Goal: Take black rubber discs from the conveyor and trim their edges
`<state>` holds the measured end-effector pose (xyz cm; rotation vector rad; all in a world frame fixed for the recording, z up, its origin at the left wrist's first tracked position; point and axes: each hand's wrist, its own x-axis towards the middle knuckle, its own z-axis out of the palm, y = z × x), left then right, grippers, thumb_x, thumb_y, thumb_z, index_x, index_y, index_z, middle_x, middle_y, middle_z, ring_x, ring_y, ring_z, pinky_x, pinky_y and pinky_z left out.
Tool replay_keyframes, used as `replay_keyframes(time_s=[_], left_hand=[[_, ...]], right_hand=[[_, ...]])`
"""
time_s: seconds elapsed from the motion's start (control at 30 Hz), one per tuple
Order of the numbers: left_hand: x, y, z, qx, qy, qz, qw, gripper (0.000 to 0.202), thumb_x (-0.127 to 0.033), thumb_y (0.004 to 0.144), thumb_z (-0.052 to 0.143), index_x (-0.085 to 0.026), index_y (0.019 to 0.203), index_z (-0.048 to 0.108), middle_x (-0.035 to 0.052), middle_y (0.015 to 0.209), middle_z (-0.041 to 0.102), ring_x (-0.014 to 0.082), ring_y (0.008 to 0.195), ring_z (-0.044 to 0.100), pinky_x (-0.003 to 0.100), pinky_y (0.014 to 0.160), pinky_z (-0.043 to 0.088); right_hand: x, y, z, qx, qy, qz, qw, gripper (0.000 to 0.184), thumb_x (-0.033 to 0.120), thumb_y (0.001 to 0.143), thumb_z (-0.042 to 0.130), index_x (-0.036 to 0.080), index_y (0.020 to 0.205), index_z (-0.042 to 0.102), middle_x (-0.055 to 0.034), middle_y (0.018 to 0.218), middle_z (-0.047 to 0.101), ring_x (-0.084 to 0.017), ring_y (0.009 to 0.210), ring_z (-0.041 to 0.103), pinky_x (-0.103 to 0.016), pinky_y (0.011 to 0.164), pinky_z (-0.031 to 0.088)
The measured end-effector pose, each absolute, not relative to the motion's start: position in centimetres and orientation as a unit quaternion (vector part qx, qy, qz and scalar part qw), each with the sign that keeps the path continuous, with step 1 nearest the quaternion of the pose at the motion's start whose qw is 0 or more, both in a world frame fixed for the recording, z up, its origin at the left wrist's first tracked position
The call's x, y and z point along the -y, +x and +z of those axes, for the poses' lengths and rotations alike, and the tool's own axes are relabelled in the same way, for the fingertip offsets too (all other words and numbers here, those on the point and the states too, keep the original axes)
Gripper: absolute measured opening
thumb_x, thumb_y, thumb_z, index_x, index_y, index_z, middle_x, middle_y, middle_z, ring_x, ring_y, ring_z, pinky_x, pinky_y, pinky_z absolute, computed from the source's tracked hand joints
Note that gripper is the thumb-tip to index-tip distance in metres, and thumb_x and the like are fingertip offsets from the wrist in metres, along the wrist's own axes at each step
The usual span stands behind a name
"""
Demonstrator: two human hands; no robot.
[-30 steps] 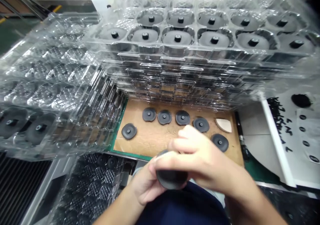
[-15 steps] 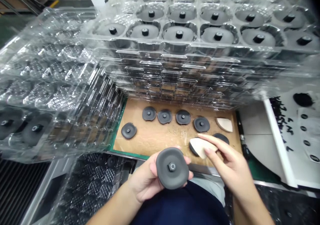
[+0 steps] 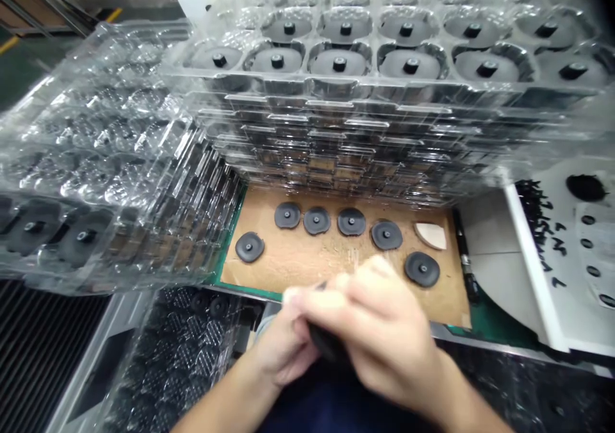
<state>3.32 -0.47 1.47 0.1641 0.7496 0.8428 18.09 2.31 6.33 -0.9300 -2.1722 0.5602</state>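
Both hands together over the near edge of the bench, close to the person's body. Left hand (image 3: 283,350) curled around a dark part (image 3: 327,341); right hand (image 3: 382,321) folded across the top, fingers drawn in, so only a sliver of the part shows. Right hand blurred; whether it pinches anything else — cannot tell from here.

Step in hand, as I read it: working on one part by hand, perhaps rubbing its surface. Next move seems to call for a firm left grip while the right lifts enough to bare the face for a look.

Beyond the hands, a cardboard sheet (image 3: 298,263) carries six dark discs (image 3: 352,221), each with a central stub, and a pale wedge-shaped pad (image 3: 431,235) at the right. Behind rises a stack of clear trays (image 3: 336,91) — similar pieces seated in the top one.
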Motion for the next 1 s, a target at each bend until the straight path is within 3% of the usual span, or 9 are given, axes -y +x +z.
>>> replay_keyframes(time_s=[0.07,0.17,0.37,0.5,0.63,0.8,0.9,1.0], left_hand=[[0.4,3.0,1.6,-0.354,0.070,0.428,0.828,0.049,-0.035,0.049,0.086,-0.019,0.093,0.073,0.0010,0.093,0.073,0.0166,0.082,0.067,0.022,0.079,0.051],[0.4,1.9,1.9,-0.354,0.063,0.472,0.804,0.054,-0.035,0.051,0.085,-0.026,0.102,0.070,0.0004,0.113,0.069,0.0216,0.092,0.068,0.025,0.083,0.052],[0.4,1.3,2.1,-0.336,0.058,0.485,0.805,0.050,-0.032,0.054,0.084,-0.026,0.102,0.070,0.0018,0.107,0.072,0.0214,0.097,0.067,0.026,0.086,0.052],[0.4,2.2,2.1,-0.342,0.060,0.473,0.810,0.050,-0.025,0.057,0.083,-0.027,0.105,0.068,0.0007,0.108,0.071,0.0200,0.096,0.067,0.026,0.085,0.052],[0.4,2.7,2.1,-0.359,0.076,0.462,0.808,0.047,-0.021,0.058,0.082,-0.026,0.103,0.068,-0.0004,0.105,0.071,0.0164,0.097,0.065,0.022,0.085,0.050],[0.3,2.4,1.7,-0.421,0.091,0.462,0.775,0.060,-0.020,0.050,0.086,-0.024,0.106,0.065,0.0017,0.105,0.070,0.0210,0.097,0.064,0.025,0.087,0.050],[0.6,2.3,1.6,-0.399,0.091,0.444,0.797,0.056,-0.028,0.055,0.084,-0.022,0.107,0.066,0.0042,0.103,0.071,0.0212,0.100,0.064,0.026,0.090,0.049],[0.7,2.0,1.8,-0.379,0.087,0.440,0.810,0.049,-0.024,0.062,0.080,-0.024,0.108,0.066,0.0027,0.104,0.072,0.0189,0.101,0.064,0.025,0.093,0.047]], right_hand=[[-2.5,19.0,5.1,0.805,-0.451,0.217,0.320,0.025,0.015,0.092,0.043,0.019,0.104,0.066,-0.0020,0.081,0.068,-0.014,0.070,0.055,-0.029,0.065,0.036],[-1.3,20.5,2.8,0.756,-0.541,0.239,0.281,0.023,0.020,0.090,0.050,0.020,0.108,0.064,-0.0024,0.085,0.068,-0.014,0.070,0.056,-0.028,0.066,0.040],[2.5,20.6,-1.0,0.684,-0.575,0.373,0.250,0.025,0.028,0.091,0.048,0.022,0.105,0.067,-0.0034,0.086,0.071,-0.016,0.072,0.064,-0.026,0.062,0.050],[1.8,19.6,1.6,0.629,-0.617,0.321,0.346,0.023,0.026,0.089,0.053,0.024,0.109,0.064,-0.0043,0.105,0.069,-0.017,0.088,0.065,-0.023,0.064,0.052],[0.7,17.6,5.8,0.703,-0.508,0.251,0.429,0.026,0.018,0.090,0.050,0.017,0.114,0.059,-0.0068,0.102,0.069,-0.016,0.086,0.063,-0.027,0.074,0.049],[-0.3,16.2,6.9,0.789,-0.418,0.327,0.308,0.020,0.012,0.089,0.048,0.016,0.102,0.063,-0.0024,0.082,0.070,-0.014,0.070,0.061,-0.028,0.065,0.045],[-0.6,15.6,6.6,0.781,-0.439,0.264,0.357,0.022,0.014,0.091,0.044,0.012,0.104,0.062,-0.0067,0.084,0.069,-0.017,0.073,0.061,-0.032,0.069,0.043],[-0.1,16.1,6.6,0.784,-0.406,0.289,0.370,0.024,0.013,0.091,0.043,0.011,0.109,0.059,-0.0054,0.082,0.068,-0.016,0.071,0.058,-0.029,0.067,0.044]])
